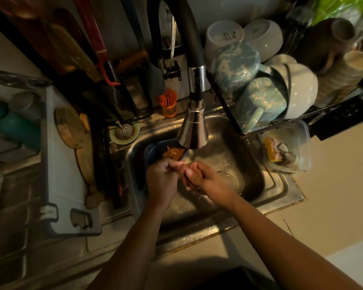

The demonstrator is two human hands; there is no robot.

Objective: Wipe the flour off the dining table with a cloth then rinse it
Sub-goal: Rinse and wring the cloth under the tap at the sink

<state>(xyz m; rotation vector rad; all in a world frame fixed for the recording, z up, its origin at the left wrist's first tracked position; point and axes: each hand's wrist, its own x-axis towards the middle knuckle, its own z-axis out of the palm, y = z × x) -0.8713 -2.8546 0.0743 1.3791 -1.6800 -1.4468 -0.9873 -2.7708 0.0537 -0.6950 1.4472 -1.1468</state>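
Both my hands are over the steel sink (247, 143), right under the chrome faucet head (194, 130). My left hand (162, 180) has its fingers curled and touches the fingertips of my right hand (200, 178), which is cupped with the palm turned left. I see no cloth in either hand. A crumpled rag (286, 154) and a yellow sponge (269, 150) lie in a clear plastic box (301, 141) on the counter right of the sink. Whether water is running is hard to tell in the dim light.
A blue tray (152, 150) with orange food scraps sits in the sink's back left. A clear glass (232, 182) lies in the basin beside my right hand. A dish rack (224, 97) of mugs and bowls overhangs the right. A sink strainer (124, 131) rests at the left rim.
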